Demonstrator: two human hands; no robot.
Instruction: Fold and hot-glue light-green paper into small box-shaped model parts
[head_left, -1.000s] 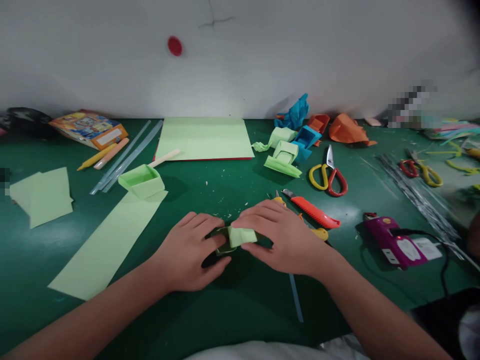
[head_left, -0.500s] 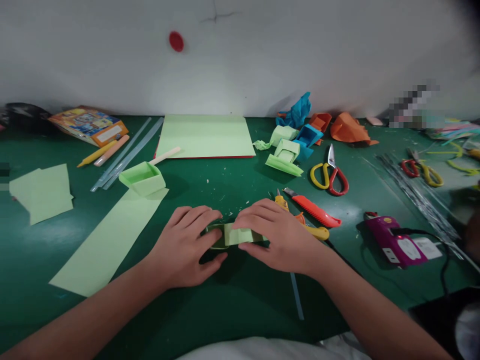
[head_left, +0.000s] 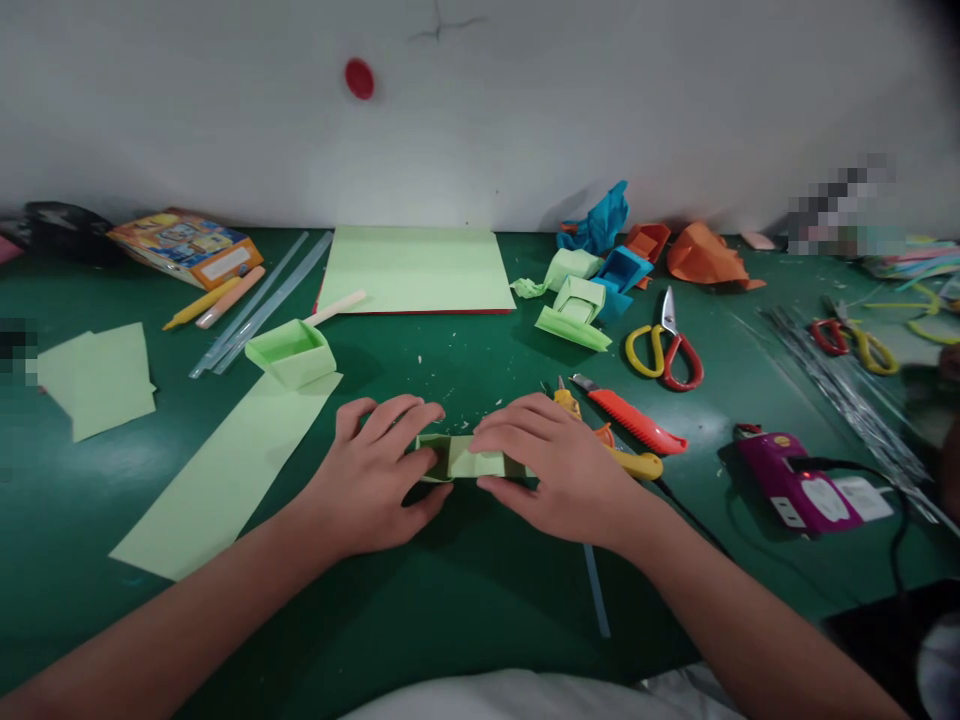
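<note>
A small folded box of light green paper (head_left: 463, 458) is between my two hands at the middle of the table. My left hand (head_left: 379, 478) grips its left end, the index finger reaching over the wall and the thumb near the lower edge. Around the right end, my right hand (head_left: 559, 468) has its fingers on top and its thumb along the near side. That end of the box is partly hidden by my fingers. Farther left, another green paper box (head_left: 292, 355) rests on the upper end of a long green paper strip (head_left: 217, 480).
Beyond my right hand lie a yellow glue gun (head_left: 637, 463), a red utility knife (head_left: 637, 422) and scissors (head_left: 667, 345). A purple power adapter (head_left: 799, 482) with a cable sits at right. Glue sticks (head_left: 262, 305) and a green sheet (head_left: 420, 270) lie toward the wall.
The view has shifted slightly. The paper box has tilted a little, showing more of its inside at the left, and my left fingers have shifted at that end. My right hand keeps its hold.
</note>
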